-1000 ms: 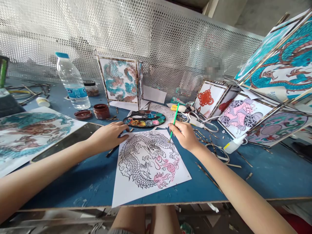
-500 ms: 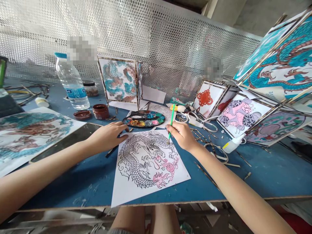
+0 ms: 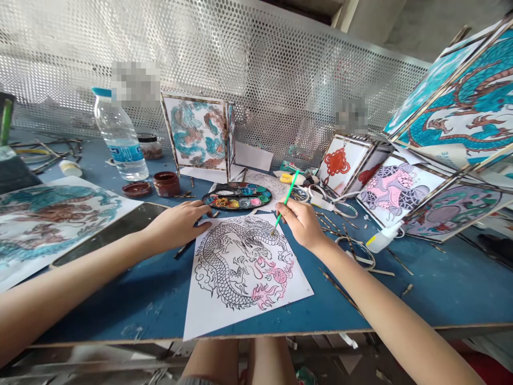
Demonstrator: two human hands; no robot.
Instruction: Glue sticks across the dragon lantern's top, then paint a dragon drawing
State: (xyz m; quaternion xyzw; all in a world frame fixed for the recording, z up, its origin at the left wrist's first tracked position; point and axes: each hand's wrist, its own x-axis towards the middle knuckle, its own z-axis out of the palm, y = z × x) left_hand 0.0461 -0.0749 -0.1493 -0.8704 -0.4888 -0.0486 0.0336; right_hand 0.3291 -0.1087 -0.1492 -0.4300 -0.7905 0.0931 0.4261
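A white sheet printed with a coiled dragon (image 3: 224, 272) lies on the blue table in front of me; pink paint marks the flames and ball at its right. My right hand (image 3: 301, 222) pinches a green-handled paintbrush (image 3: 287, 201), its bristles down at the dragon's upper right body. My left hand (image 3: 185, 220) rests with fingers spread at the sheet's upper left corner, the thumb on the paper. Just beyond the sheet sits a black paint palette (image 3: 208, 199) with several colours in its wells.
Behind the palette stands a lantern with a dragon picture (image 3: 198, 131). Left are a water bottle (image 3: 126, 141), a brown paint jar (image 3: 166, 184) and a painted dragon sheet (image 3: 60, 214). A glue bottle (image 3: 382, 237), bamboo sticks and more picture panels (image 3: 401, 187) crowd the right. Perforated metal closes the back.
The paintbrush has tilted to the right at its top, and its tip has shifted slightly left on the dragon's body. My left hand stays in place.
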